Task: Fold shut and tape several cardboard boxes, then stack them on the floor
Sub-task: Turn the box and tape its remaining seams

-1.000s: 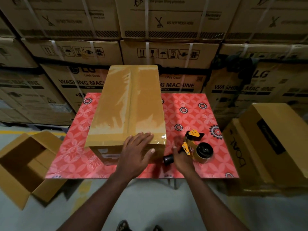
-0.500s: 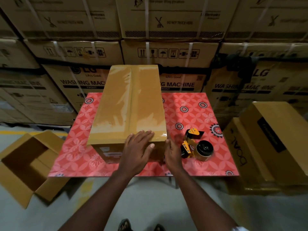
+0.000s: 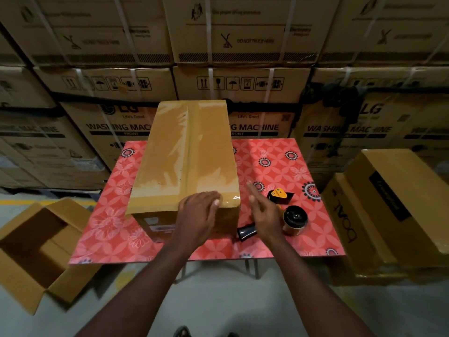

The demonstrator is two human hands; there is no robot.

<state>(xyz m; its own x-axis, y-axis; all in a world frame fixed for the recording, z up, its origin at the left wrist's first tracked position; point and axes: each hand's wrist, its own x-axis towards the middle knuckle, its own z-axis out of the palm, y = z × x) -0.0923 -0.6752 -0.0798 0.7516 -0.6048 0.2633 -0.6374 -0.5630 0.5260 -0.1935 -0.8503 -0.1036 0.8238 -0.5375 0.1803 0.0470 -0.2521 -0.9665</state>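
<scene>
A closed cardboard box (image 3: 187,154) with glossy tape over its top stands on the red patterned table (image 3: 279,171). My left hand (image 3: 198,215) lies over the box's near right corner, fingers bent down over the taped edge. My right hand (image 3: 263,210) hovers just right of the box with straight fingers and holds nothing. Beneath and behind it lies the yellow and black tape dispenser (image 3: 291,215) on the table, its black handle pointing at the box.
An open cardboard box (image 3: 36,242) sits on the floor at the left. Closed cardboard boxes (image 3: 393,205) are stacked on the floor at the right. A wall of washing-machine cartons (image 3: 243,76) rises behind the table.
My right hand has let go of the tape dispenser's handle, gone to the box's near right corner and now lifted off with fingers straight. My left hand has stayed on the box's corner.
</scene>
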